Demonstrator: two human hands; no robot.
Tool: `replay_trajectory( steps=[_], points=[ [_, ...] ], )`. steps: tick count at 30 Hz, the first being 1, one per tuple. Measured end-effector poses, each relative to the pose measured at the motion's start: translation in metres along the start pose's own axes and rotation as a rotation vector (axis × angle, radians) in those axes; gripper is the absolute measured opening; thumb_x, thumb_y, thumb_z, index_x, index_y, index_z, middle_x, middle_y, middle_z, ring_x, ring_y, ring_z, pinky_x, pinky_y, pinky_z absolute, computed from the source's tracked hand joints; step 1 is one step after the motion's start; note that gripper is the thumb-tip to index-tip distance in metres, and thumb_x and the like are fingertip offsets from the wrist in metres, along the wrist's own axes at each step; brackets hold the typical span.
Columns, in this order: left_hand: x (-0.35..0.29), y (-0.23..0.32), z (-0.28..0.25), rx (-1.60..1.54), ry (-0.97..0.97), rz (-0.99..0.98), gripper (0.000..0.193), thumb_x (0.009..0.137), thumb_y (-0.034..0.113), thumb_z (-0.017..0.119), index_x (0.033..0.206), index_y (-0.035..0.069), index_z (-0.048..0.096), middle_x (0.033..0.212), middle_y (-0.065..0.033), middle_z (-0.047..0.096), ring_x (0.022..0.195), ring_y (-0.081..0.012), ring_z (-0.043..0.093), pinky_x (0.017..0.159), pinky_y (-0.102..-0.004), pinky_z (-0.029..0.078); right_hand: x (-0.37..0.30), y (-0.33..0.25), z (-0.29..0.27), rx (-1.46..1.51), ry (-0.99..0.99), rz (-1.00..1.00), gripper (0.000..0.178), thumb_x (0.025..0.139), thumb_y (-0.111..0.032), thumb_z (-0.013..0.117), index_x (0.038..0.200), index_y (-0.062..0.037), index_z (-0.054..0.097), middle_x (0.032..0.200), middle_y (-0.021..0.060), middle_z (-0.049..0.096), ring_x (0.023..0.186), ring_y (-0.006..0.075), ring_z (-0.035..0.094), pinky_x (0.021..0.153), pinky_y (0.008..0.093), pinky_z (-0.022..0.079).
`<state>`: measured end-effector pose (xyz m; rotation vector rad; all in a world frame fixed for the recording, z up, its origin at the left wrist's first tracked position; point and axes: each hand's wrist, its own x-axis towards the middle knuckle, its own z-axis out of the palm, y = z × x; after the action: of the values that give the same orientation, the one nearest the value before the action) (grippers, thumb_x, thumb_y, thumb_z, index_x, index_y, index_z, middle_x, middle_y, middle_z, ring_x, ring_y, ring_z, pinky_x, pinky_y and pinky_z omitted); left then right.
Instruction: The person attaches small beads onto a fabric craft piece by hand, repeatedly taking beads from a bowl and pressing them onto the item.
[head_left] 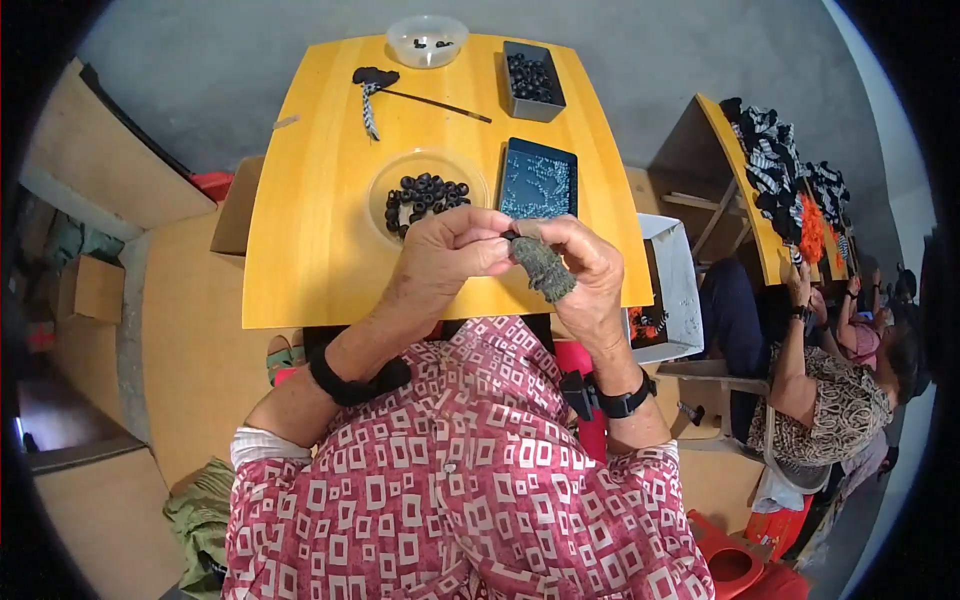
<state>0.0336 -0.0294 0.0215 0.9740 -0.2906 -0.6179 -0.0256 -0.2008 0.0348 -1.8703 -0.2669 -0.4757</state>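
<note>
Just over the near edge of the table, my two hands meet around a dark grey-green fuzzy piece (545,268). My right hand (590,270) is closed on it, and the piece hangs below the fingers. My left hand (445,260) pinches at its upper end, where a small black part (511,235) shows between the fingertips. What exactly the left fingers grip is partly hidden. Beyond my left hand stands a clear round bowl (378,180) of black bead-like pieces (428,190). A dark tray (570,180) holding many tiny pale bits lies beyond my right hand.
Farther back on the yellow table (310,230) are a grey bin (535,108) of black pieces, a clear bowl (405,50) and a thin black stick (437,104) with a striped strip at its head. A white box (685,290) stands right; people work at another table (765,250).
</note>
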Motion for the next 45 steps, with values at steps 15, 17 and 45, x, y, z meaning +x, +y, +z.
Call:
replay_trajectory(
  steps=[15, 17, 45],
  points=[
    [-0.008, 0.003, 0.002, 0.121, -0.023, 0.032, 0.025, 0.087, 0.003, 0.062, 0.112, -0.002, 0.063, 0.099, -0.0064, 0.067, 0.091, -0.0113, 0.062, 0.083, -0.0231, 0.051, -0.011, -0.012, -0.004, 0.235, 0.019, 0.178, 0.017, 0.083, -0.001, 0.070, 0.098, 0.0014, 0.064, 0.095, 0.0044, 0.065, 0.085, 0.0089, 0.060, 0.077, 0.0223, 0.049],
    [-0.009, 0.003, 0.002, 0.125, -0.036, 0.035, 0.023, 0.088, 0.006, 0.063, 0.111, 0.001, 0.063, 0.103, -0.0071, 0.066, 0.095, -0.0129, 0.063, 0.086, -0.0249, 0.051, -0.009, -0.009, -0.005, 0.194, 0.014, 0.112, 0.017, 0.082, 0.000, 0.070, 0.098, 0.0019, 0.064, 0.095, 0.0053, 0.065, 0.085, 0.0095, 0.060, 0.077, 0.0225, 0.049],
    [-0.012, 0.004, -0.001, -0.158, -0.036, -0.243, 0.025, 0.091, 0.008, 0.060, 0.114, -0.001, 0.057, 0.109, -0.0078, 0.061, 0.100, -0.0158, 0.064, 0.090, -0.0242, 0.053, -0.012, -0.005, 0.001, 0.287, 0.091, 0.288, 0.015, 0.083, -0.001, 0.069, 0.098, -0.0005, 0.067, 0.093, 0.0028, 0.067, 0.078, 0.0070, 0.060, 0.069, 0.0199, 0.049]
  ],
)
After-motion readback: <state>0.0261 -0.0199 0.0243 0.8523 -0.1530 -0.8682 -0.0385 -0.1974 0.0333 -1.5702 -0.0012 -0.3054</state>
